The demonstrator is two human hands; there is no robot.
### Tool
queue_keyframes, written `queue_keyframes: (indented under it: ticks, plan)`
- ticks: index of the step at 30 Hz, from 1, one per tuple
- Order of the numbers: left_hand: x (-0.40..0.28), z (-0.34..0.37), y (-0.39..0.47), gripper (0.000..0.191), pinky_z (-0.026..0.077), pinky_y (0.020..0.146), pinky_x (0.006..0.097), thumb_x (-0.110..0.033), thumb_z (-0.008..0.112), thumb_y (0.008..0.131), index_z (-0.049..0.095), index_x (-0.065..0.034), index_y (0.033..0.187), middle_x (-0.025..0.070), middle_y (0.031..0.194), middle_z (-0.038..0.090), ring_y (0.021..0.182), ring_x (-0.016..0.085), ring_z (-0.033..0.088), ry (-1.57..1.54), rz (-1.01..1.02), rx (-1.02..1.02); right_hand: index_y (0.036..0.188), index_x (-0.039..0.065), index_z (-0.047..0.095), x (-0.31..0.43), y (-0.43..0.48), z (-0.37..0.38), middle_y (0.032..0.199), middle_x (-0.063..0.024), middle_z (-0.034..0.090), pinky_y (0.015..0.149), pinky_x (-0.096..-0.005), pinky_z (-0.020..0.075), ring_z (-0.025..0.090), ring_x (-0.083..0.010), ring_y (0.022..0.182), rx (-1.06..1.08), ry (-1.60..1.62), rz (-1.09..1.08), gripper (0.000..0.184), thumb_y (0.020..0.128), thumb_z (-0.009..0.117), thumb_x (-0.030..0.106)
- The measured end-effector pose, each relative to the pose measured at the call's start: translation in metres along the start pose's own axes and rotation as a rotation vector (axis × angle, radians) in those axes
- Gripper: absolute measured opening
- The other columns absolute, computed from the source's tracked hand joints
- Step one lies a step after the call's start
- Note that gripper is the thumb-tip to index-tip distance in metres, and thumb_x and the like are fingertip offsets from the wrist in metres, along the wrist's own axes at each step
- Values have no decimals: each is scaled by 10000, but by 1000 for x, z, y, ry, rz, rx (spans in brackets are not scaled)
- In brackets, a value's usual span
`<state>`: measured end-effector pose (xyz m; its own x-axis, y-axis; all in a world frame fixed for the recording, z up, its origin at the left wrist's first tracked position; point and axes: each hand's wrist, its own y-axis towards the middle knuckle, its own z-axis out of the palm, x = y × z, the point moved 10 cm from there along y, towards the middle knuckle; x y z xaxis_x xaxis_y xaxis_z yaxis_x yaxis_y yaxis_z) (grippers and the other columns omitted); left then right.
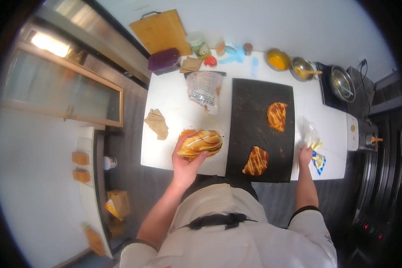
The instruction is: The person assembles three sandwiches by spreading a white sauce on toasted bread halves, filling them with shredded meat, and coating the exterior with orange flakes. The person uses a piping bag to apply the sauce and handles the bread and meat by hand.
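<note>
My left hand (pixel 185 167) grips a glossy golden-brown bread roll (pixel 201 144) with dark and pale stripes, held over the left part of the white table. Just behind the roll, a pile of orange shreds (pixel 185 133) lies partly hidden. On the table's right side, my right hand (pixel 305 156) has its fingers on a clear plastic bag (pixel 310 133), which is blurred. Beside that hand lies a blue, white and gold wrapper (pixel 318 162). Between my hands, two pieces of bread with pale stripes, one farther (pixel 277 116) and one nearer (pixel 256 161), rest on a black baking tray (pixel 248 114).
A clear printed bag (pixel 205 90) and crumpled brown paper (pixel 156 124) lie on the white table (pixel 174 110). Along the wall are a purple-lidded box (pixel 164 60), a wooden board (pixel 162 31) and steel bowls, one with yellow liquid (pixel 277 60). Another bowl (pixel 342 83) sits at the right.
</note>
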<state>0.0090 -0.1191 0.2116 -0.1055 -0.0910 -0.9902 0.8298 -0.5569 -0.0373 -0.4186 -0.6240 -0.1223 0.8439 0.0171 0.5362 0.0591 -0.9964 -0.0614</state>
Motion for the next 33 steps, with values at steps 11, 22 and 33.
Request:
queue_keyframes:
  ticks: [11, 22, 33]
  plan:
    - [-101, -39, -15, 699, 514, 1114, 396, 163, 811, 767, 605, -22, 1409, 164, 1343, 648, 1256, 304, 652, 391, 449, 10, 957, 97, 606, 273, -62, -322, 1179, -134, 712, 1156, -542, 471, 649, -283, 1141, 268, 1512, -347, 386, 1177, 470, 383]
    - [-154, -29, -34, 634, 493, 1122, 374, 135, 763, 849, 546, -13, 1425, 150, 1363, 602, 1256, 267, 626, 369, 551, 124, 691, 176, 385, 520, -234, -313, 715, -3, 460, 963, -484, 473, 535, -217, 833, 907, 2125, -361, 527, 1183, 347, 360]
    - [-174, -24, -46, 602, 486, 1126, 388, 91, 767, 886, 530, -13, 1430, 155, 1392, 603, 1275, 286, 598, 329, 611, 215, 716, 174, 403, 654, -429, -311, 772, -11, 561, 765, -443, 483, 556, -206, 724, 1458, 2075, -772, 618, 1192, 137, 465]
